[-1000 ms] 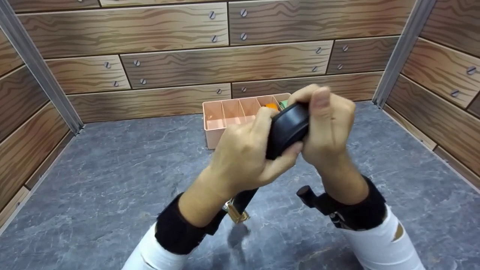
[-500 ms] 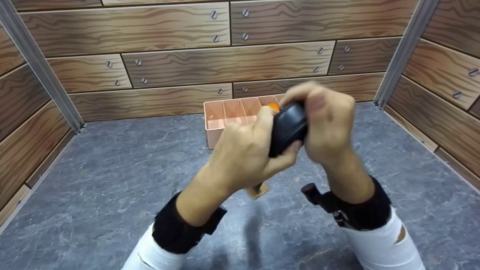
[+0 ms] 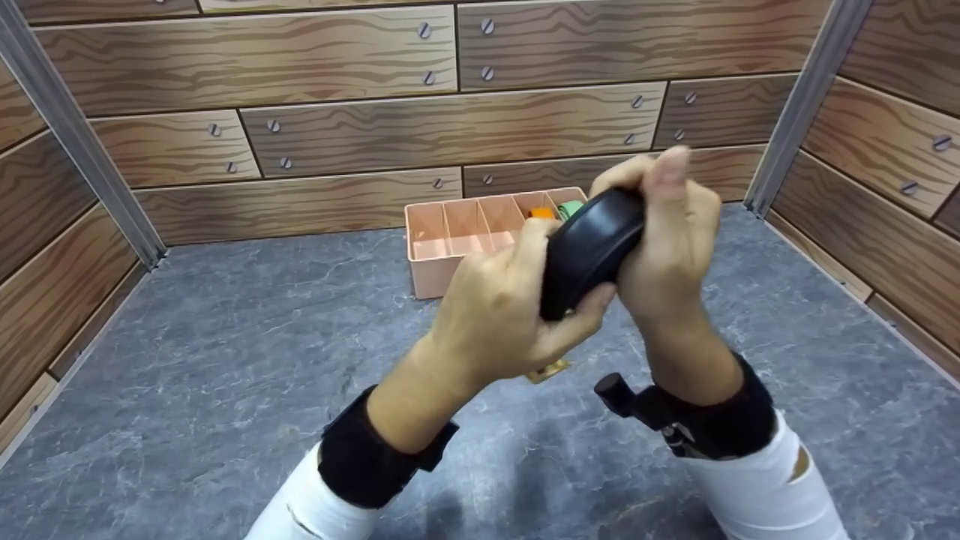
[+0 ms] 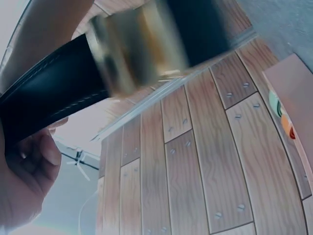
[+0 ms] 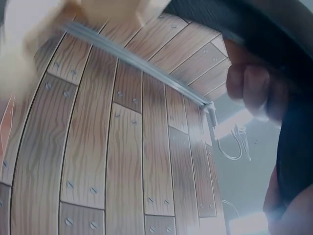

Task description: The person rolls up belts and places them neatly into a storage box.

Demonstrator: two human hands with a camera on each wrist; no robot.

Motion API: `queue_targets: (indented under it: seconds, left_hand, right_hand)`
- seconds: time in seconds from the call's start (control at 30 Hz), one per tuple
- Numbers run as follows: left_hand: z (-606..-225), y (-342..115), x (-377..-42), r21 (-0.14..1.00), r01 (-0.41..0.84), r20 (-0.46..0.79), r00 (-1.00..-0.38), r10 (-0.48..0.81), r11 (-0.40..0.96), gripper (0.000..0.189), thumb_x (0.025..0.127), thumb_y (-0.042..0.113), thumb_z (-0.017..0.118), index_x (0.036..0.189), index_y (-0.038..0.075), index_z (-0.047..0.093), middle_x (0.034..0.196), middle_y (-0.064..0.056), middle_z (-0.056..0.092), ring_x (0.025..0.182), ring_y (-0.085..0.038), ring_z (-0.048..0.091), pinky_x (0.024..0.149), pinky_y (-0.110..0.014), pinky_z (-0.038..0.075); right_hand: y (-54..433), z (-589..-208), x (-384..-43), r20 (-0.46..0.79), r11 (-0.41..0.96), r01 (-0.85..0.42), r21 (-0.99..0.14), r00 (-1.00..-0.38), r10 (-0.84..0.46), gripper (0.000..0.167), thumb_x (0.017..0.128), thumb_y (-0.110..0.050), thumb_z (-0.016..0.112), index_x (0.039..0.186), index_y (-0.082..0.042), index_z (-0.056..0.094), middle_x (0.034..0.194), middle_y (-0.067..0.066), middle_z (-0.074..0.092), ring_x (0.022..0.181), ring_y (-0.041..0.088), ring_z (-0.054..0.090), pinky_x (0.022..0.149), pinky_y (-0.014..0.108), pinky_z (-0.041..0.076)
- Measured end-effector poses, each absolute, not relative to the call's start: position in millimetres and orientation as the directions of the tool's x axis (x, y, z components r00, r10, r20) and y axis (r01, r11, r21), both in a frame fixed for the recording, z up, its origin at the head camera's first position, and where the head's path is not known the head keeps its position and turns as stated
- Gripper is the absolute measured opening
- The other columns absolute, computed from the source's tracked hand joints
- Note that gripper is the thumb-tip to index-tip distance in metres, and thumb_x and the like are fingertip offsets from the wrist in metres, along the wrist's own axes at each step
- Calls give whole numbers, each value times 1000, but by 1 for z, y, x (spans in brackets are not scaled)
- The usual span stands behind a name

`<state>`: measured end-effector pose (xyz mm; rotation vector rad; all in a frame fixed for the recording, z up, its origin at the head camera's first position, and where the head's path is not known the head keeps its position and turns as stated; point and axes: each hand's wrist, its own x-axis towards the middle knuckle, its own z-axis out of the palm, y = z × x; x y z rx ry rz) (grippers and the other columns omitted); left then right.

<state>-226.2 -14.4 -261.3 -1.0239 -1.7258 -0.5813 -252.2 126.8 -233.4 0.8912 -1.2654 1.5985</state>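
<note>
A black leather belt (image 3: pixel 596 251) is looped into a coil held above the table in the head view. My left hand (image 3: pixel 495 315) grips its left side, thumb along the lower edge. On the other side my right hand (image 3: pixel 667 247) holds the coil, thumb pointing up. Below the left hand a bit of the gold buckle (image 3: pixel 550 371) shows; most of it is hidden there. The left wrist view shows the buckle (image 4: pixel 142 49) blurred, on the stitched strap. In the right wrist view, curled fingers (image 5: pixel 257 88) lie against the dark belt.
Behind the hands stands a pink divided box (image 3: pixel 431 277) on the grey marbled table (image 3: pixel 225 375). An orange item (image 3: pixel 541 214) and a green rolled item (image 3: pixel 570 208) lie in its right compartments. Wood-patterned walls (image 3: pixel 337 135) enclose the back and sides.
The buckle end, hanging low left of centre before, has risen and moved right, close beneath the left hand. Both hands and the coil have shifted slightly right; the green item shows again.
</note>
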Motion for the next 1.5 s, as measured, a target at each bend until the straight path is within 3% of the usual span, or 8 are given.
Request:
queue_targets:
  seconds: [0.17,0.33,0.43,0.83,0.93,1.07,1.17,1.5]
  left_hand:
    - [-259,-18,-228,-99,837,914,-137,381,538,41,86,32,71,96,-3,53,69,-4,55,52,-13,56,44,-25,47]
    - [-255,-24,-226,-117,838,883,-158,442,534,39,85,31,69,97,-2,52,64,-2,54,49,-13,55,43,-25,46]
    - [-255,-23,-225,-122,844,878,-153,453,522,39,84,31,69,96,-2,52,61,0,53,47,-11,53,41,-24,45]
    - [-262,-15,-229,-184,844,938,-1,346,503,48,78,34,76,96,-6,55,70,-6,59,50,-14,57,44,-26,49]
    - [-261,-18,-229,-177,851,932,-16,361,494,45,78,31,75,94,-5,54,68,-5,58,50,-14,57,44,-26,49]
    - [-259,-22,-229,-158,860,909,-65,412,485,41,78,31,73,94,-2,54,63,-2,55,47,-12,54,42,-25,46]
    - [-257,-23,-228,-126,866,898,-107,426,483,39,78,31,72,92,-1,54,61,0,52,46,-10,51,41,-23,44]
    - [-258,-19,-226,-85,854,923,-126,363,513,42,81,36,72,95,0,58,65,-1,57,51,-12,55,44,-26,45]
  right_hand:
    - [129,-232,-251,896,-102,-908,-405,-417,152,59,108,-17,29,69,8,65,64,13,62,53,19,55,51,28,47]
    - [131,-231,-251,991,160,-978,-131,-135,-11,59,105,-36,42,69,1,69,63,9,66,52,16,59,51,21,46]
    - [130,-232,-251,998,209,-976,-58,-62,-9,60,104,-39,44,64,-1,68,57,7,64,48,13,54,48,18,41]
    - [123,-235,-248,867,-221,-885,-410,-453,208,56,106,-11,27,66,14,58,60,12,59,50,19,51,46,28,44]
    - [124,-235,-248,906,-134,-916,-378,-396,149,55,106,-16,32,69,11,62,63,14,62,53,18,56,50,27,46]
    - [126,-234,-250,988,79,-986,-145,-140,66,58,105,-33,43,68,5,67,61,13,64,52,15,56,51,21,44]
    - [125,-234,-251,996,141,-988,-66,-57,65,58,103,-35,45,65,3,67,57,10,62,49,12,51,50,19,41]
    - [121,-234,-251,921,-25,-948,-317,-314,232,51,101,-5,28,65,11,60,59,9,60,50,15,51,48,25,43]
